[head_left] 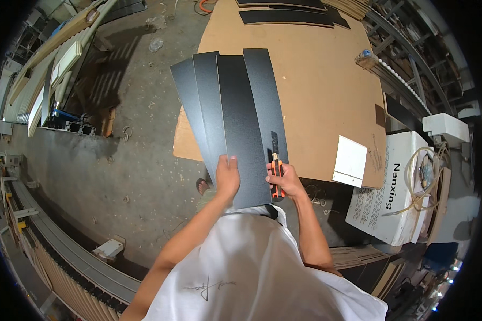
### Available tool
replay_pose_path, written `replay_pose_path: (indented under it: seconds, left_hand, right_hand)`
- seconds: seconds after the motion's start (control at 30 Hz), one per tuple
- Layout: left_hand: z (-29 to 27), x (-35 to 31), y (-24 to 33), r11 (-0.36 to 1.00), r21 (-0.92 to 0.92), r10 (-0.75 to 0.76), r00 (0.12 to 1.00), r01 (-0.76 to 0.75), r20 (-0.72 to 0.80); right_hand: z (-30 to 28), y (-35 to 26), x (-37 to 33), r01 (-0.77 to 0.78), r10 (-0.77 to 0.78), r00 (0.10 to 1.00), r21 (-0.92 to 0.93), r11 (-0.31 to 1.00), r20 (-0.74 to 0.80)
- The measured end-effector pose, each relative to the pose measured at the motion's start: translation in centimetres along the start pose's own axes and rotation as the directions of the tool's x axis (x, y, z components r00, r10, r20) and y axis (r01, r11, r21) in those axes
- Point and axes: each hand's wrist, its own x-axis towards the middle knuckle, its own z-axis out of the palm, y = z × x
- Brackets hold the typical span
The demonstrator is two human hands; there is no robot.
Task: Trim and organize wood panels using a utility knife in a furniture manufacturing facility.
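Observation:
Several long dark grey boards (236, 112) are fanned out in front of my body, their near ends against my white shirt. My left hand (228, 175) grips their left side, thumb lying on top of a board and the other fingers hidden beneath. In my right hand (288, 181) is an orange and black utility knife (277, 174), its dark blade extended and pointing away from me over the rightmost board. That hand is closed round the knife's handle at the right edge of the boards; whether it also supports a board from below I cannot tell.
Beyond the boards spreads a large brown sheet-topped table (321, 96). More dark boards (286, 17) lie at its far end, and a white sheet (350, 160) near its right corner. A white box (385, 187) with a coiled cable stands at right. Metal rails (80, 235) run along the left.

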Motion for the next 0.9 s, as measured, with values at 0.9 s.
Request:
replay_pose_path:
  seconds: [0.9]
  left_hand:
    - [9.1, 1.4, 0.0, 0.487, 0.525, 0.502, 0.715, -0.698, 0.487]
  right_hand:
    - [-3.1, 12.7, -8.2, -0.105, -0.43, 0.797, -0.799, 0.592, -0.424]
